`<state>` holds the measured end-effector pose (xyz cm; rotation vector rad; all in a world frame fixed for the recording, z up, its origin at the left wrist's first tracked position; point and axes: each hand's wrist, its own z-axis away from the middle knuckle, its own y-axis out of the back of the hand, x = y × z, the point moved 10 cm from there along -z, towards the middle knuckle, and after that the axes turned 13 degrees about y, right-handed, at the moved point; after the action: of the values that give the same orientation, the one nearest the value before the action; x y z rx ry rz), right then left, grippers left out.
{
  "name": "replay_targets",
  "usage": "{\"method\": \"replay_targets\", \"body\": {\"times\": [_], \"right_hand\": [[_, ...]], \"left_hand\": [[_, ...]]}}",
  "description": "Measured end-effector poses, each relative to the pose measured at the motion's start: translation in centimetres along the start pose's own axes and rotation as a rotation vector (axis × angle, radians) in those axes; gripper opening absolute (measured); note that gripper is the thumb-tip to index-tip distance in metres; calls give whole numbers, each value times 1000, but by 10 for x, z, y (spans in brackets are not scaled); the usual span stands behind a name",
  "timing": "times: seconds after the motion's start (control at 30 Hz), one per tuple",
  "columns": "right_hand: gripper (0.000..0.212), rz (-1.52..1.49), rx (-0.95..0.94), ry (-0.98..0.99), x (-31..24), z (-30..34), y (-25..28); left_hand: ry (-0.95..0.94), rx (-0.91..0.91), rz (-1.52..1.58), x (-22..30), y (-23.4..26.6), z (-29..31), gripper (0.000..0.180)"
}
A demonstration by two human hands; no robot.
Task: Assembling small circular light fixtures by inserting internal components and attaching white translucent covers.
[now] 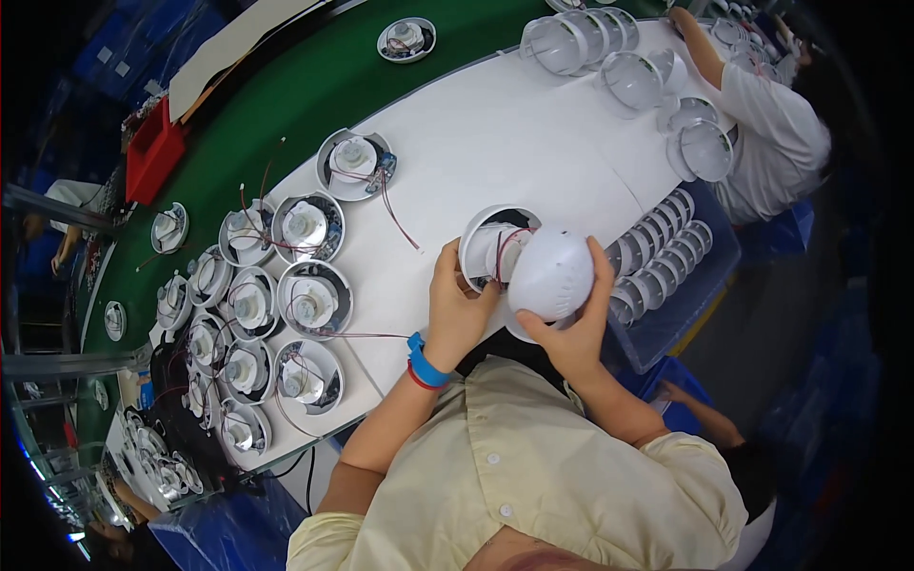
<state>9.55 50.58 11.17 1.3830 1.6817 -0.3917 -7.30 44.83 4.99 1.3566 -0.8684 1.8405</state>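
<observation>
Over the white table's near edge, my left hand grips a round white housing, its fingers curled at the rim. Inside sits a pale inner part with red and dark wires. My right hand is closed round a smooth white dome cover with small slots in its side. The cover is tilted beside the housing and overlaps its right part, so whether they touch cannot be told. A blue wrist strap is on my left wrist. To the left, several open white housings hold round inner parts and loose wires.
A blue crate with rows of white rings stands close on my right. Clear domes cluster at the far right near another person's arm. A green conveyor belt runs along the far side, with a red bin beyond.
</observation>
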Motion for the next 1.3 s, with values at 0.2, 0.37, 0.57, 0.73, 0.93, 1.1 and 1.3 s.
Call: {"method": "replay_targets", "body": {"times": [0.2,0.37,0.57,0.73,0.93,1.1,1.3], "right_hand": [[106,-34,40,-52,10,-6,-12],[96,-96,25,-7,14,-17,-8],[91,-5,-62,330,-22,-15,-25],[90,9,-79,398,-33,-14,-35],[86,-95,-223,203,-31,-26,-48],[70,-92,-557,-29,-18,-36,-62],[67,-102,-487,70,-22,-41,-57]], "left_hand": [[-95,67,-67,12,-12,6,59],[-38,-203,-28,14,-26,10,80],[47,-313,489,38,-34,19,71],[158,-272,613,24,-27,18,69],[300,-262,672,27,-20,29,67],[557,-197,759,3,-13,22,62],[570,-197,779,5,-16,14,62]]}}
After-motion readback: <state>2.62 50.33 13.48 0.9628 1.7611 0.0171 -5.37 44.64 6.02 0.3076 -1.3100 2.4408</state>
